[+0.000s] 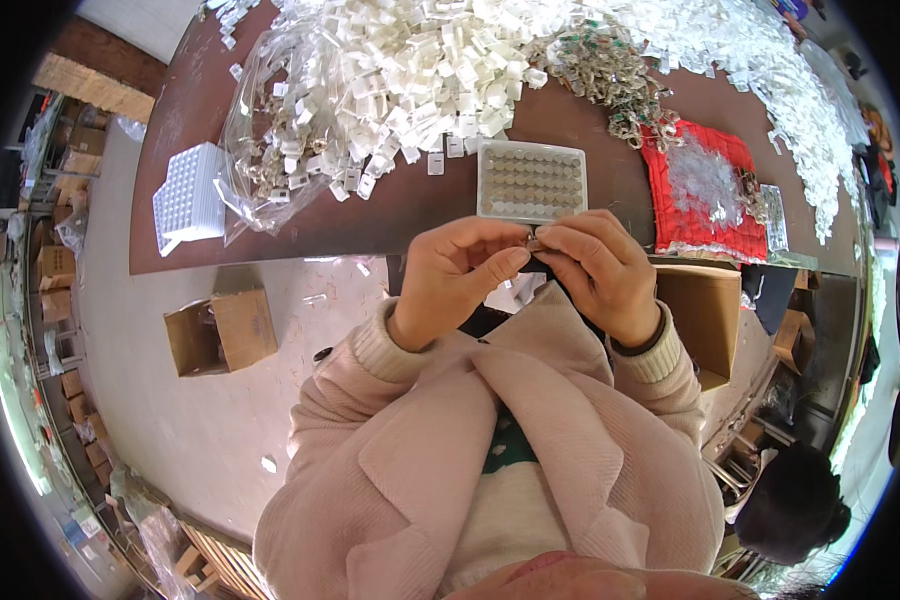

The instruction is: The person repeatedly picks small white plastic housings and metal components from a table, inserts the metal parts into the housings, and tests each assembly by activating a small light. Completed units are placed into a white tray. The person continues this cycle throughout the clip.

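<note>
At the table's near edge, my left hand [457, 276] and my right hand [610, 275] meet, fingertips pinched together. Between them is a small shiny metal piece [532, 241]; the fingers cover most of it, so its kind does not show. Just beyond my fingers lies a white plastic tray [482, 182] with rows of small round grey-brown pieces in its pockets. Farther back spreads a big heap of small white plastic pieces [400, 75], partly in a clear plastic bag [232, 185]. Right of the heap is a pile of small metal parts [610, 75].
A stack of white pocketed trays [190, 195] stands at the table's left. On the right lies a red cloth [665, 200] bearing small clear pieces, beside more clear plastic pieces [810, 130]. Open cardboard boxes [245, 330] stand below the table on both sides.
</note>
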`<state>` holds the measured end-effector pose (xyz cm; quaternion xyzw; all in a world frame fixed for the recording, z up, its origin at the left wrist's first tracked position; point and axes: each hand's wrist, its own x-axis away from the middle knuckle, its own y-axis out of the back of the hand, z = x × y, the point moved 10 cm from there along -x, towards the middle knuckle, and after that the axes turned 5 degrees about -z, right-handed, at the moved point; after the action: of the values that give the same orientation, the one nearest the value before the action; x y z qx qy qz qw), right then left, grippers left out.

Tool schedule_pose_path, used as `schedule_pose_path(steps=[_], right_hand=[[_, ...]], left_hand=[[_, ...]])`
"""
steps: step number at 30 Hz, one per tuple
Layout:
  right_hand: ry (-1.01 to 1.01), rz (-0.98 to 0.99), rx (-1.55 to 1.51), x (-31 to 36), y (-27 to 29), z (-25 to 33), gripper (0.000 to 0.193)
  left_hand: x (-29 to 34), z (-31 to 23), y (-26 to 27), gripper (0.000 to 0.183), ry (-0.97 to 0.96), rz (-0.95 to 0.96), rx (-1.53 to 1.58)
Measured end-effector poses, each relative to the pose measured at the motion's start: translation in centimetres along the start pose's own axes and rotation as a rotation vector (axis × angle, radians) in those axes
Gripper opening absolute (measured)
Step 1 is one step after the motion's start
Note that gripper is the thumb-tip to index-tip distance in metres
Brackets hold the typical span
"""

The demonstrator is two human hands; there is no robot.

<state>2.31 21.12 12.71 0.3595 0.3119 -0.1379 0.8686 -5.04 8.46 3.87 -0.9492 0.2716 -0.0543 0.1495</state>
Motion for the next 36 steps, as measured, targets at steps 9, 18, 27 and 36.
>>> schedule_pose_path(steps=[9,18,27,36], right_hand=[[-0.168,-0.079,-0.043,1.7,-1.6,-1.1,0.026],[-0.256,-0.115,-0.071,1.6,-0.9,-2.4,0.02],[-0.287,-0.12,-0.083,1.7,-0.7,-3.1,0.019],[-0.419,-0.066,-0.234,2.5,-2.1,-4.5,0.016]], left_hand=[[0.6,2.2,1.0,0.012,0.12,-0.054,0.099],[-7.4,-5.4,5.0,0.028,-0.682,-0.355,-1.257],[-8.7,-5.5,6.5,0.023,-0.677,-0.363,-1.034],[-8.3,0.3,11.7,0.022,0.087,-0.296,0.235]])
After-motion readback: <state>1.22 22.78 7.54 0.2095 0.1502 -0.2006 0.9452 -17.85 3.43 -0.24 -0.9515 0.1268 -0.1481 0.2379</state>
